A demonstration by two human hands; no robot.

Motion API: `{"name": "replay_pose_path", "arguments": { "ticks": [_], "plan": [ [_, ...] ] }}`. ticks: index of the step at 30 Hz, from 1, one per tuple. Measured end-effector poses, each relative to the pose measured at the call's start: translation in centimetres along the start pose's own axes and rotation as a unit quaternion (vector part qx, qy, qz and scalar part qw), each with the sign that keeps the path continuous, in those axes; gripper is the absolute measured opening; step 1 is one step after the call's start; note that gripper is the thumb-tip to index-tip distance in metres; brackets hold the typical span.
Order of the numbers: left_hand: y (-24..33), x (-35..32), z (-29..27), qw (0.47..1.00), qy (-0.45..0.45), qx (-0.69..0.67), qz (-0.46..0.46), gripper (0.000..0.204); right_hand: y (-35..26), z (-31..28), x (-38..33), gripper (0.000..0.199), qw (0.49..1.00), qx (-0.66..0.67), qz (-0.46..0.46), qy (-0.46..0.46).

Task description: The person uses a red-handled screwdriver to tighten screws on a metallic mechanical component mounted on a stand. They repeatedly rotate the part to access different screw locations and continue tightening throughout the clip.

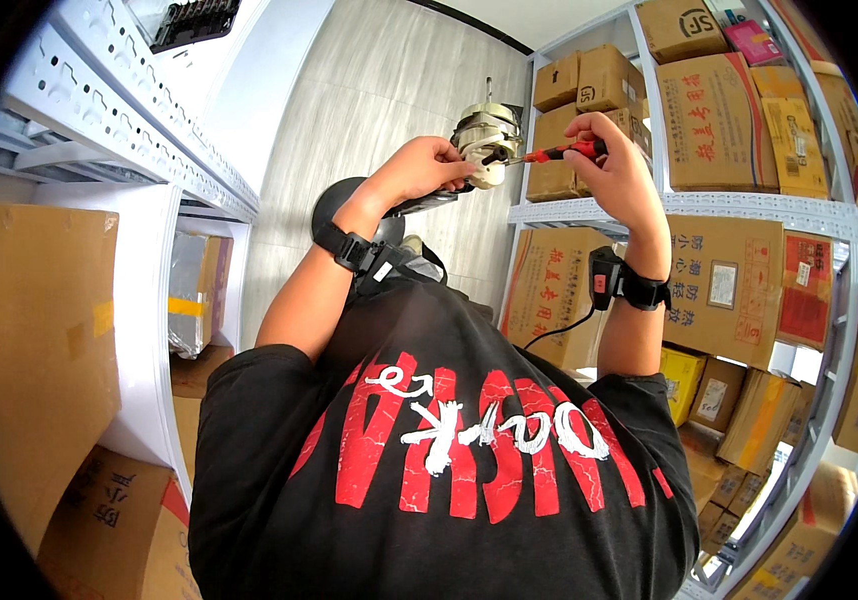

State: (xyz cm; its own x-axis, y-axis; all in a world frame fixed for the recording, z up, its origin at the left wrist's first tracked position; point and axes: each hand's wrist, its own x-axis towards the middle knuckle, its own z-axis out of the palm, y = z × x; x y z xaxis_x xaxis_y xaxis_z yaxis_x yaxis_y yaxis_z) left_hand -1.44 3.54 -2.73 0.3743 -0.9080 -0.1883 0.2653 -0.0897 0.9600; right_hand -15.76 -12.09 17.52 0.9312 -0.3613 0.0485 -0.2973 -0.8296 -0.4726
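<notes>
A cream-coloured fan motor (487,130) with a thin metal shaft sits ahead of me at the top of a black stand. The stand's round black base (334,205) rests on the floor. My left hand (424,168) is closed at the motor's left side, thumb and fingertips against its housing; exactly what they pinch is partly hidden. In my right hand (614,165) is a red and black screwdriver (554,153), gripped by its handle between thumb and fingers. Its tip points left, at a dark opening in the near end of the motor.
Shelving with stacked cardboard boxes (719,125) stands close on my right. To the left are a perforated metal shelf beam (129,110) and a large box (39,370). Grey tiled floor (379,85) lies beyond. A black cable (564,328) hangs from my right wrist device.
</notes>
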Motion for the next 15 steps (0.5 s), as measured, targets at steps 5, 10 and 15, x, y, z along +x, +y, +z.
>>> {"name": "replay_pose_path", "arguments": {
  "ticks": [5,10,15],
  "plan": [
    [0.0,0.0,0.0,1.0,0.0,-0.002,-0.013,0.029,-0.3,0.2,0.6,0.021,0.992,-0.082,0.096,0.022],
    [-0.1,0.3,-0.1,1.0,0.0,0.006,-0.027,0.026,0.7,-0.3,0.1,0.023,1.0,0.001,0.001,-0.003],
    [1.0,-0.2,0.0,0.999,-0.002,0.025,-0.047,0.029,0.0,0.4,0.5,0.023,0.995,-0.065,0.066,0.026]
  ]
}}
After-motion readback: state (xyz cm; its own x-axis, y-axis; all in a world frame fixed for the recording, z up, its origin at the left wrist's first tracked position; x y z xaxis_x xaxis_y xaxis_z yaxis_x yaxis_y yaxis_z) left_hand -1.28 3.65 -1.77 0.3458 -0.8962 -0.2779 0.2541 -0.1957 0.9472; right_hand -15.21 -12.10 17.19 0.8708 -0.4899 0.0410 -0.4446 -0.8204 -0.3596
